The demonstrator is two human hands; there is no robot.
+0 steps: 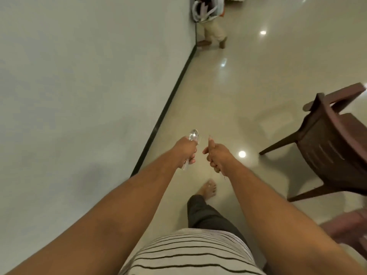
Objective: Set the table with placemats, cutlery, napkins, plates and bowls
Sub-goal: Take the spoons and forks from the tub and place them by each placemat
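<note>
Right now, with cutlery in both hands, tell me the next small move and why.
Probably keep walking, both hands kept closed. The left hand grips a spoon, the right hand grips a thin utensil I can't identify, and no table is in view, only floor and a chair.

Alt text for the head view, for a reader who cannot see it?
A walking person's left hand grips spoons and the right hand grips thin cutlery, over a glossy floor beside a brown chair.
</note>
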